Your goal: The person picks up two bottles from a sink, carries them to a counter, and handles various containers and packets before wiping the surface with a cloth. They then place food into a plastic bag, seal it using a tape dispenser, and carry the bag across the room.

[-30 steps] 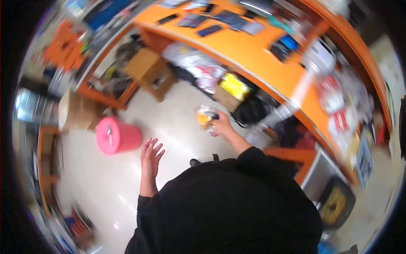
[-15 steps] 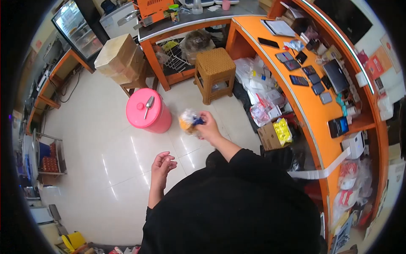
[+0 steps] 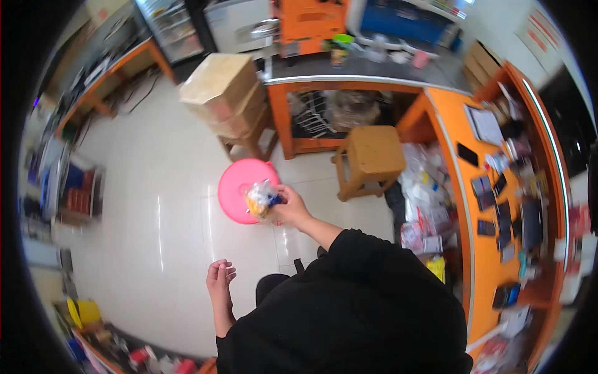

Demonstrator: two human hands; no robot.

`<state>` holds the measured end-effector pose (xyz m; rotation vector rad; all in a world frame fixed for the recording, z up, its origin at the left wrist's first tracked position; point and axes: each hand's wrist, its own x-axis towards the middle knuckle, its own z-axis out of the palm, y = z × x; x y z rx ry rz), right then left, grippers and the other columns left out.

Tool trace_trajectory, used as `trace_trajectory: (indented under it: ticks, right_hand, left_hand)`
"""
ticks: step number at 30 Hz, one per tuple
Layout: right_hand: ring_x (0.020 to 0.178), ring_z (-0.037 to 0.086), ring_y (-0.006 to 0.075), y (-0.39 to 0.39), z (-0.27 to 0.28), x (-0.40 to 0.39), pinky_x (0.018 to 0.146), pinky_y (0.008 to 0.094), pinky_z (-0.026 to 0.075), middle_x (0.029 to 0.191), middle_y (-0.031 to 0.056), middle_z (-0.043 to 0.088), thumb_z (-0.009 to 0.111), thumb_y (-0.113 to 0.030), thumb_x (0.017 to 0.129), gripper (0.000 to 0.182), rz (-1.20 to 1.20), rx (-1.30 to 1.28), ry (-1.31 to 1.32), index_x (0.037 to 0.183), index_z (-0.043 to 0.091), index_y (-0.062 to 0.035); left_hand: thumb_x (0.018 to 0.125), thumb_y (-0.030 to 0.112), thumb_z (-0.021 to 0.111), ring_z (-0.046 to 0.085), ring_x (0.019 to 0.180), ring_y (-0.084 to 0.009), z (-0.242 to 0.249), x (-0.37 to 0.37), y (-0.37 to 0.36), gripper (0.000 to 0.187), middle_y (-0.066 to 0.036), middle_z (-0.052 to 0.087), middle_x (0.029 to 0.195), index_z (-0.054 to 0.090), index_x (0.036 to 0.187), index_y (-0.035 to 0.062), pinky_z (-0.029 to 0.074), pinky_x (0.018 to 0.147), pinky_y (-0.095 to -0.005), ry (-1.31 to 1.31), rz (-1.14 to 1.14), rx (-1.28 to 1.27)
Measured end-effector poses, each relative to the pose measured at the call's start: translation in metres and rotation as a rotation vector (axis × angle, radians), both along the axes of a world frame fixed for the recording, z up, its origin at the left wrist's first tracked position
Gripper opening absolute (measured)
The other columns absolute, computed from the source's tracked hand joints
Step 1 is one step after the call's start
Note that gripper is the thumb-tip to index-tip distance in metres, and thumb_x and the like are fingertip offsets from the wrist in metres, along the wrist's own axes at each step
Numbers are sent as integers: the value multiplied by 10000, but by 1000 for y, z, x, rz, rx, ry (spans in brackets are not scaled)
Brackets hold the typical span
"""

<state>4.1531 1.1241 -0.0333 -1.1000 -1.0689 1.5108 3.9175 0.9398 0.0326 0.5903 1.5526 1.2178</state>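
Observation:
My right hand is closed on a crinkled clear plastic bag with yellow and dark blue showing in it; what lies inside is not clear. In the view, the bag overlaps the pink lidded bucket on the floor and hides the scoop that lay on its lid. My left hand hangs low over the floor at the left of my body, fingers loosely bent and apart, nothing in it.
A brown woven-look stool stands to the right of the bucket. Taped cardboard boxes are stacked behind it on another stool. Along the right runs an orange counter carrying several phones, with plastic bags heaped below. A dark-topped counter crosses the back.
The view has swung to the right and nearer the back counter. My right hand has carried the bag from beside the bucket to in front of its lid. My left hand stays unfilled.

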Motion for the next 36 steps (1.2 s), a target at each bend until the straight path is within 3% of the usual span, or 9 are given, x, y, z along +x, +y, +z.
trace_trajectory:
  ticks: [3, 6, 9, 17, 25, 27, 29, 33, 36]
  right_hand:
    - [989, 612, 179, 47, -7, -45, 861, 316, 501, 1125, 104, 620, 690, 17, 719, 491, 41, -52, -57, 1187, 545, -16]
    - [915, 598, 136, 84, -3, -102, 805, 275, 483, 1013, 42, 624, 677, 12, 752, 438, 2, -70, -83, 1167, 555, -51]
    - [885, 590, 128, 119, 1, -155, 765, 270, 473, 978, 27, 616, 654, 5, 795, 379, 29, -257, 188, 1156, 554, -56]
    - [977, 626, 209, 165, 19, -279, 821, 336, 509, 1082, 55, 621, 649, -147, 903, 314, -188, -397, 484, 1189, 530, -96]
    - [973, 616, 193, 262, 40, -318, 849, 328, 511, 1085, 37, 620, 677, -177, 888, 327, -312, -348, 412, 1184, 550, -122]
    - [848, 566, 133, 297, 46, -331, 728, 278, 466, 971, -17, 597, 701, -204, 871, 303, -298, -310, 493, 1137, 565, -152]
    - [668, 482, 68, 339, 69, -355, 601, 230, 380, 808, -79, 551, 730, -219, 847, 259, -306, -286, 523, 1056, 581, -191]
    - [754, 506, 109, 446, 61, -400, 652, 266, 443, 915, -28, 549, 755, -218, 830, 331, -206, -346, 570, 1088, 551, -178]
    - [847, 504, 137, 524, 73, -440, 699, 278, 437, 990, -11, 541, 753, -254, 834, 318, -124, -383, 633, 1086, 569, -194]
  left_hand:
    - [984, 207, 547, 610, 883, -176, -18, -48, -12, 167, -68, 615, 1002, 575, 1052, 57, 531, 777, -324, -27, 204, -76]
    - [985, 223, 544, 610, 878, -185, -28, -108, -24, 155, -65, 615, 1005, 576, 1011, 74, 528, 781, -326, -24, 338, -154]
    - [981, 229, 544, 611, 880, -184, -32, -191, -23, 158, -62, 621, 1005, 577, 1005, 76, 525, 783, -324, -63, 432, -141]
    - [978, 254, 539, 617, 917, -179, -6, -423, 42, 184, -59, 634, 1008, 581, 1007, 77, 514, 801, -330, 231, 367, -55]
    - [974, 235, 554, 640, 903, -183, -19, -493, 168, 165, -62, 645, 983, 590, 972, 74, 513, 794, -321, 195, 171, -89]
    - [972, 233, 555, 640, 908, -182, -22, -504, 196, 168, -63, 645, 988, 587, 968, 69, 515, 778, -317, 244, 169, -88]
    - [964, 233, 555, 629, 860, -163, -24, -528, 224, 193, -61, 646, 918, 586, 900, 54, 506, 740, -310, 349, 244, -134]
    - [944, 238, 565, 610, 790, -166, -88, -627, 234, 235, -52, 641, 832, 579, 820, 39, 489, 688, -334, 577, 351, -169]
    - [919, 260, 567, 617, 732, -193, -125, -655, 230, 243, -83, 656, 808, 595, 876, 22, 494, 650, -367, 1019, 163, -585]
